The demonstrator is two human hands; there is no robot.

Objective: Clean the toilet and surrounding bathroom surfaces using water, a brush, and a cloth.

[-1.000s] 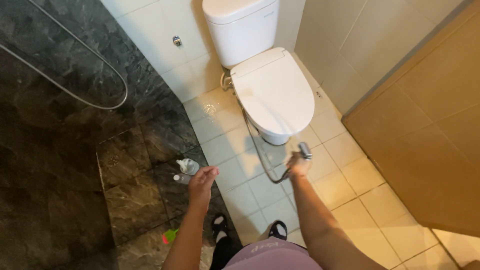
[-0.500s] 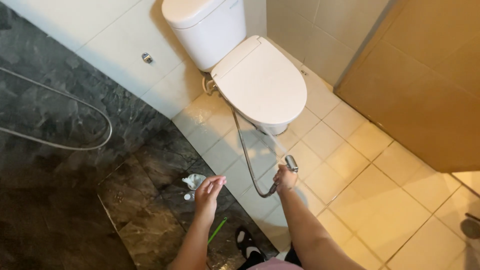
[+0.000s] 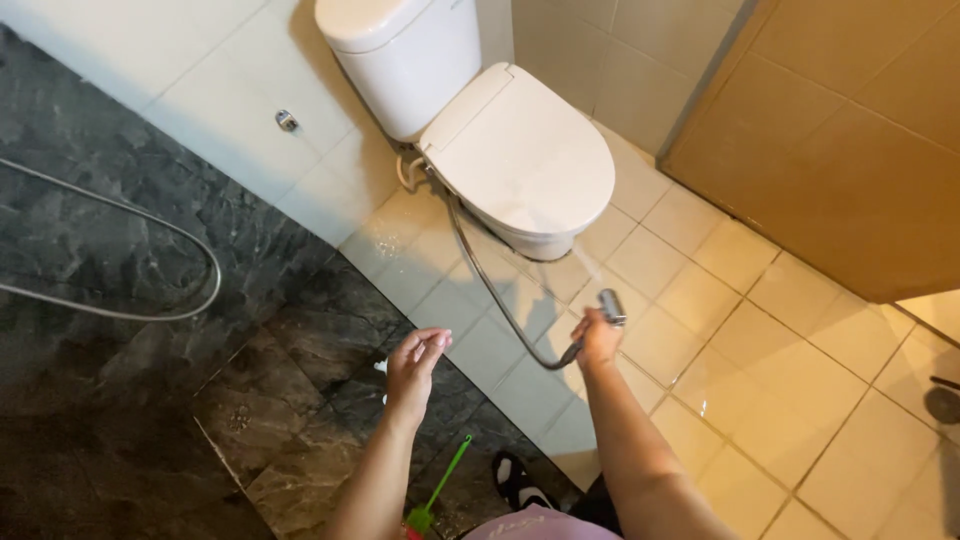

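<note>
My right hand (image 3: 597, 338) grips a metal bidet sprayer (image 3: 611, 304), held low in front of the white toilet (image 3: 520, 160). Its nozzle points toward the bowl, and a thin spray of water reaches the front of the bowl. The sprayer's grey hose (image 3: 490, 285) loops from my hand back to the wall beside the toilet. My left hand (image 3: 415, 362) hovers empty over the dark floor tiles, fingers loosely curled. The toilet lid is down.
A wooden door (image 3: 850, 130) stands at the right. A shower hose (image 3: 130, 250) loops on the dark stone wall at left. A green-handled brush (image 3: 438, 490) lies on the floor near my sandalled foot (image 3: 515, 480). A floor drain (image 3: 944, 402) sits at the right edge. The cream tiles look wet.
The view has swung left and down, so the toilet sits more central. My right hand with the sprayer has risen slightly toward the bowl. The left hand has stayed raised.
</note>
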